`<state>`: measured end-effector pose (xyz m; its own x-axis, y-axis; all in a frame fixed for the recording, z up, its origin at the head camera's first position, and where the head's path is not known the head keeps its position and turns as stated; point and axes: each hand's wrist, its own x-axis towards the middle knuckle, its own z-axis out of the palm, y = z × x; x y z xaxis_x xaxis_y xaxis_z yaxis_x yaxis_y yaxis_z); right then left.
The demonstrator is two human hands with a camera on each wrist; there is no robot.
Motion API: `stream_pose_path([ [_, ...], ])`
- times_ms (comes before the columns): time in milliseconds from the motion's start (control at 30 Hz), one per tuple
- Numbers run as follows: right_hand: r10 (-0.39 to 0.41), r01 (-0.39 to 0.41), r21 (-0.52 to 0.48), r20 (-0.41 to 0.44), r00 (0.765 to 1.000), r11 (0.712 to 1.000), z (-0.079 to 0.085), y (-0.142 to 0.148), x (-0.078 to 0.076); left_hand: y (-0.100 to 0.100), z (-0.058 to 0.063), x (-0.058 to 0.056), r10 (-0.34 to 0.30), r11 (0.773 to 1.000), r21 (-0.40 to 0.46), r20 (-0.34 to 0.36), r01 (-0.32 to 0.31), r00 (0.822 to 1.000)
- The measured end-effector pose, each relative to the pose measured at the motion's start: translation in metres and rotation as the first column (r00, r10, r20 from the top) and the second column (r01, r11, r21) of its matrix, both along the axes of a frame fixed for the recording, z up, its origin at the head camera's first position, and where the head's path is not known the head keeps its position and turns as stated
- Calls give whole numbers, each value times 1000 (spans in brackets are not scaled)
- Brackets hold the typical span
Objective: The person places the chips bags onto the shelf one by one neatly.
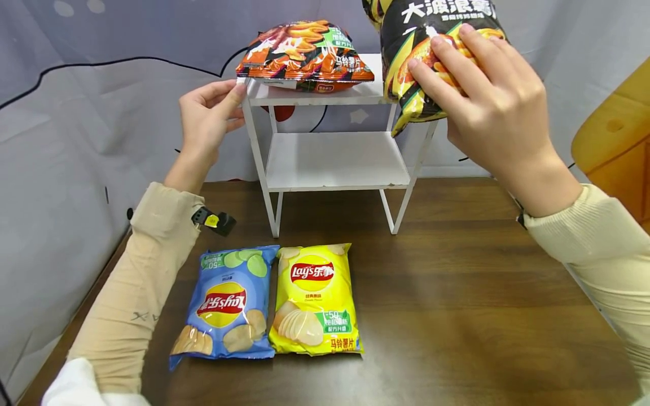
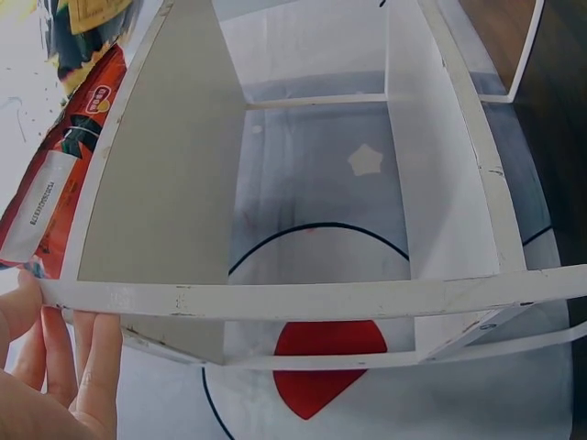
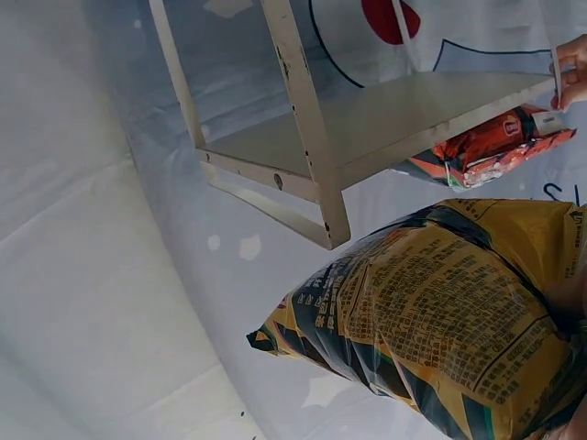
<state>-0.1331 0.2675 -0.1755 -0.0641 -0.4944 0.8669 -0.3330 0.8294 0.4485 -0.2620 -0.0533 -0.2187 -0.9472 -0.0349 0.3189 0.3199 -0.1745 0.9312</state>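
Note:
My right hand (image 1: 500, 98) holds a black and yellow bag of chips (image 1: 442, 51) up at the right end of the white two-tier shelf (image 1: 335, 160), its fingers spread over the bag's front. The printed back of that bag faces the right wrist view, where the hand is mostly cut off. At the shelf's top left corner, my left hand (image 1: 208, 115) pinches the frame between thumb and fingers. An orange-red bag of chips (image 1: 307, 53) lies on the top tier, close to the left hand.
On the brown table (image 1: 457, 293) in front of the shelf lie a blue Lay's bag (image 1: 223, 304) and a yellow Lay's bag (image 1: 315, 301), side by side. Behind the shelf hangs a pale curtain (image 1: 127, 34) with a black cable (image 1: 137, 58) across it.

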Motion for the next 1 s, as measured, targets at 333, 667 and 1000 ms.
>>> stream_pose_path([
  [333, -13, 11, 19, 98, 995, 1000, 12, 5, -31, 0, 0, -1, 5, 1000, 5, 2, -5, 1000],
  [667, -20, 16, 35, 121, 992, 999, 22, 5, -53, 2, 0, 0, 9, 1000, 18, 5, -9, 1000],
  [1000, -44, 33, 57, 199, 979, 998, 29, -4, -66, 1, 0, 0, 9, 1000, 11, 16, -9, 1000],
])
